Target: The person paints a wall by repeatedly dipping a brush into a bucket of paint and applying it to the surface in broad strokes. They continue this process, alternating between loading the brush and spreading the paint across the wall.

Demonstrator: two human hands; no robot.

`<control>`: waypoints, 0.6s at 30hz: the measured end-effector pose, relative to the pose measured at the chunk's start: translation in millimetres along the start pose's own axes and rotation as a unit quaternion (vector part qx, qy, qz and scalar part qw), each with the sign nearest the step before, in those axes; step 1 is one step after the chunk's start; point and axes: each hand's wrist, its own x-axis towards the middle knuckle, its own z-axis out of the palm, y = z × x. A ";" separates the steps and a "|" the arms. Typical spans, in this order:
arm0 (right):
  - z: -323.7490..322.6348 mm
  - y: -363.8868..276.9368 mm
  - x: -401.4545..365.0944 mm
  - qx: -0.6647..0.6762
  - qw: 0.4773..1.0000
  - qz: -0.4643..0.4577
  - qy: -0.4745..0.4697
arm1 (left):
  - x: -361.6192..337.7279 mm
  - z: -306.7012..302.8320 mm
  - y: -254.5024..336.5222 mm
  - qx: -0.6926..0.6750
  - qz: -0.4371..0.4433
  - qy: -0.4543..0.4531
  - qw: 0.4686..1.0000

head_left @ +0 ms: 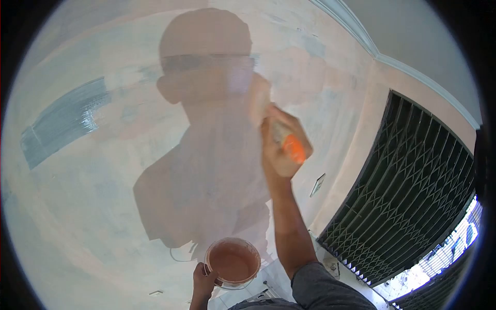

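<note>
My right hand [285, 142] is raised against the wall and closed around a paintbrush [293, 147] with an orange-ended handle. Its head is blurred and partly hidden behind my fingers. Low in the view, my left hand [203, 281] grips the rim of a round bucket [233, 285]. Inside the bucket is pinkish-brown paint [232, 260]. The wall [129, 119] in front of me has patchy pale pink and grey-white colouring, and my shadow falls across it.
A grey painted patch [64, 120] shows at the left of the wall. A dark folding metal gate [403, 181] stands at the right, with a wall plate [318, 185] beside it. Pale moulding [356, 23] runs along the ceiling edge. A small wall fitting [155, 293] is low down.
</note>
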 end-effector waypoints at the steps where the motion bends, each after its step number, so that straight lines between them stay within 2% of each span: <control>1: -5.7 21.9 4.2 -0.006 1.000 0.015 0.017 | -0.8 0.2 1.1 -0.003 0.003 0.005 1.000; 3: -17.3 60.6 9.6 -0.011 0.999 0.032 0.033 | -3.0 -0.7 0.0 0.003 0.003 0.009 1.000; 5: -27.3 89.6 17.9 -0.104 0.993 0.047 0.040 | -2.3 0.3 -0.7 0.010 0.007 0.012 1.000; 8: -39.9 128.2 32.2 -0.135 0.986 0.083 0.055 | -1.8 -0.5 -0.4 0.017 0.010 0.013 1.000; 11: -58.0 167.1 46.8 -0.069 0.988 0.108 0.082 | -1.7 -5.3 -1.1 0.007 0.016 0.007 1.000; 14: -82.1 196.3 68.2 -0.113 0.982 0.121 0.094 | -4.3 -10.2 -8.6 -0.009 0.017 0.018 1.000; 18: -103.3 239.1 87.1 -0.104 0.977 0.149 0.111 | -0.1 -18.8 -21.3 0.012 0.032 0.023 0.999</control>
